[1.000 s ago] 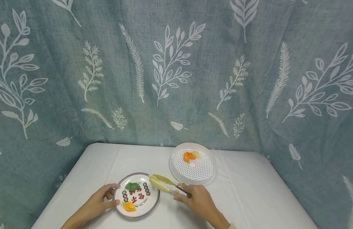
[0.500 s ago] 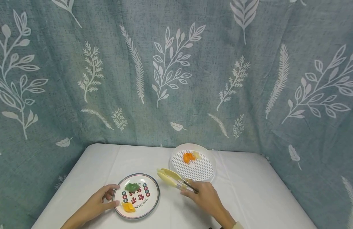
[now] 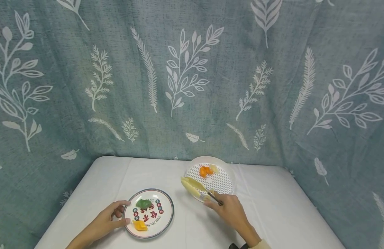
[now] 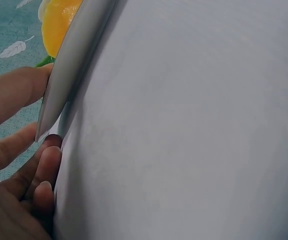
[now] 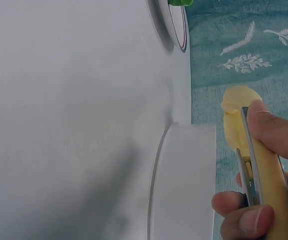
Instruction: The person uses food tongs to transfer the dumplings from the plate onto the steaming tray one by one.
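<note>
My left hand holds the left rim of a white plate printed with red characters; in the left wrist view the thumb lies on the plate and the fingers curl under its edge. On it sit a crumpled green piece and a yellow piece. My right hand grips pale-yellow-headed tongs, fingers wrapped round the handle. Their heads are close together above the left rim of a round white perforated tray; I cannot tell whether they pinch anything.
Orange pieces and a pale piece lie at the back of the perforated tray. A white cloth covers the table. A blue-green curtain with white leaves hangs behind and at both sides.
My right hand has carried the tongs from the plate's right edge rightward and away from me, to the perforated tray. The left hand and the plate have stayed in place.
</note>
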`<state>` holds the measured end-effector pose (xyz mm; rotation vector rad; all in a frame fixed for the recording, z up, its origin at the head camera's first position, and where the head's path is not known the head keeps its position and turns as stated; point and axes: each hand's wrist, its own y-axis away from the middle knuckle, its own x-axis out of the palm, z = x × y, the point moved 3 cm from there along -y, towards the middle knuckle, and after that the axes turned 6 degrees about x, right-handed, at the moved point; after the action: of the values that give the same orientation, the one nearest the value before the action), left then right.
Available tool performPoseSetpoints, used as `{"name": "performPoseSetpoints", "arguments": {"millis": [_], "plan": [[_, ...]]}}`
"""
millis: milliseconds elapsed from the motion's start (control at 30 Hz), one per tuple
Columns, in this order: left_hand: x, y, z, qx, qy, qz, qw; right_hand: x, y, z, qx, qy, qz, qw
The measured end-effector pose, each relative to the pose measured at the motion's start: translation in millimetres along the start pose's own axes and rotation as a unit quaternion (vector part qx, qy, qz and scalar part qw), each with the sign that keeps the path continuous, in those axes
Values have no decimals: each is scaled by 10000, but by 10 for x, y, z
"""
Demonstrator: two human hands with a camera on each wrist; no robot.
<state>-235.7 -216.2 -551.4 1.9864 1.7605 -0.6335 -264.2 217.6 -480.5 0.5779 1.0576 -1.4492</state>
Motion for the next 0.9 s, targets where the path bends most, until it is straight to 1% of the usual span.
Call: {"name": "performPoseSetpoints", "arguments": {"millis": [133,267,400,633,900], "plan": [[6,-10,28,-47,-28,-18,10000,0,-45,-78,270,144,92,9995],[7,-15,44,-44,-47,-14,10000,9,-91,-152,417,161,66,9990],[1,-9,35,-3,-28,2,10000,12,-139,-210,436,194,-51,9988],[-4,-2,-4,5,-53,-21,10000,32,-196,-285,649,404,71,9970],[-8,5,-5,-59,-5,-18,10000,17,-270,-282,771,616,117,9951]]}}
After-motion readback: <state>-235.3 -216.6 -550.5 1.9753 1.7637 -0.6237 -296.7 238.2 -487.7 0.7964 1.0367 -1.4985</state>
